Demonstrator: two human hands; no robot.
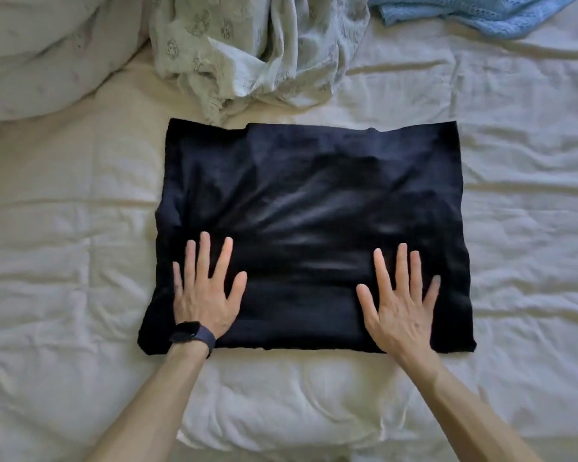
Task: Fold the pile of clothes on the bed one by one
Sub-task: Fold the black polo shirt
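A dark navy fabric garment (314,195), folded into a wide rectangle, lies flat at the centre of the frame on the bed (64,245), which is covered by a wrinkled cream-white quilt. The garment's surface shows shallow creases running across its middle.

The left hand (207,291) rests palm-down on the lower left part of the garment. Its fingers (205,251) are straight and spread apart, lying flat on the cloth and gripping nothing. A dark smartwatch with a dark band (191,333) sits on the left wrist, at the garment's lower edge.

The right hand (397,305) rests palm-down on the lower right part of the garment. Its fingers (401,265) are likewise straight and spread, flat on the cloth and gripping nothing. Both forearms enter from the bottom of the frame.

A crumpled pale cloth with a faint floral print (247,55) lies at the upper centre, touching the garment's upper left edge. A light blue knitted fabric (474,15) lies in the upper right corner, well apart from the garment. A bunched pale pillow or quilt mass (47,55) fills the upper left.
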